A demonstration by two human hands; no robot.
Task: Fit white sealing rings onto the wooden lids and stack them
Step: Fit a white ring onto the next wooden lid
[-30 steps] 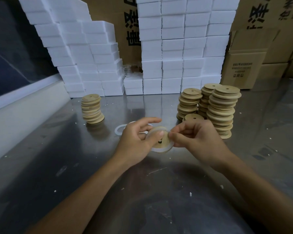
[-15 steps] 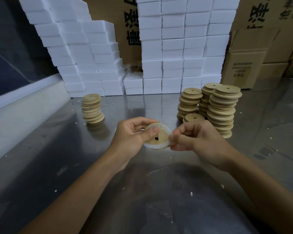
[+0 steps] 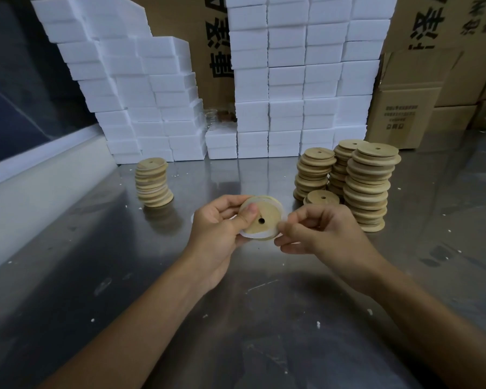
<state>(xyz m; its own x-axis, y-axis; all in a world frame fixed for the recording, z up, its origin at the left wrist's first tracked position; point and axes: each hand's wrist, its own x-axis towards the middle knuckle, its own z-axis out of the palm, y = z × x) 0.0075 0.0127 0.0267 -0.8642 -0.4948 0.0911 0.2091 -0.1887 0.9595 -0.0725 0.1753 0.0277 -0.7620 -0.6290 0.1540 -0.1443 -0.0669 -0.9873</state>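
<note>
My left hand (image 3: pixel 218 230) grips a round wooden lid (image 3: pixel 265 217) with a small centre hole, thumb pressed on its face, above the middle of the metal table. A white sealing ring (image 3: pixel 264 235) runs around the lid's lower and right edge. My right hand (image 3: pixel 317 233) pinches that ring at the lid's right side. A short stack of lids (image 3: pixel 153 182) with white rings between them stands at the back left. Tall stacks of bare wooden lids (image 3: pixel 366 186) stand at the back right, a low stack (image 3: pixel 321 197) in front of them.
The steel table (image 3: pixel 236 318) carries white crumbs. White foam blocks (image 3: pixel 292 80) are piled along the back, cardboard boxes (image 3: pixel 404 113) behind and to the right. A white ledge (image 3: pixel 34 192) borders the table on the left. A bit of another white ring (image 3: pixel 192 219) shows behind my left hand.
Both hands lifted the lid slightly and tipped its face toward me. The ring sits further round the lid's rim, and my right hand's pinch shifted along the right edge.
</note>
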